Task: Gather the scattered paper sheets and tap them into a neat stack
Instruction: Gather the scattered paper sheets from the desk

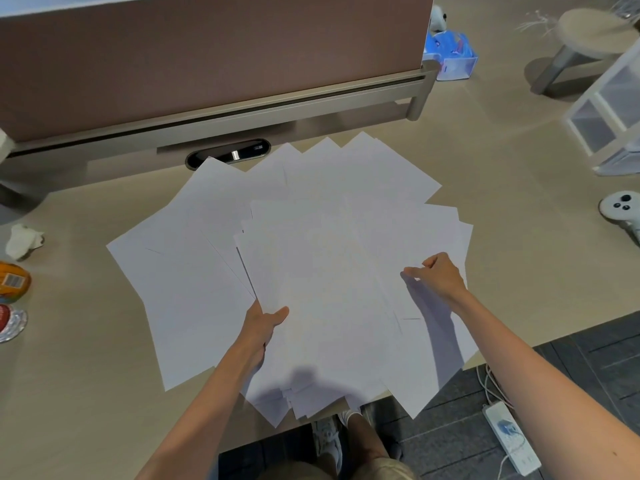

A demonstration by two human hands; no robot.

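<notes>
Several white paper sheets point(214, 237) lie fanned across the beige desk point(69, 375), overlapping at many angles. A loose bundle of sheets point(329, 289) sits on top in the middle. My left hand point(265, 323) grips the bundle's left edge, thumb on top and fingers hidden beneath. My right hand point(438, 275) hovers over the right-hand sheets, thumb and fingertips pinched close together above a sheet's edge; I cannot tell whether it grips paper. The near ends of the sheets hang over the desk's front edge.
A brown partition panel point(207, 53) and cable slot point(228, 154) stand behind the papers. A crumpled tissue point(24, 240), orange packet point(14, 280) and foil lid point(10, 322) lie at the left. A white controller point(621, 206) and clear drawer unit point(609, 112) are at the right.
</notes>
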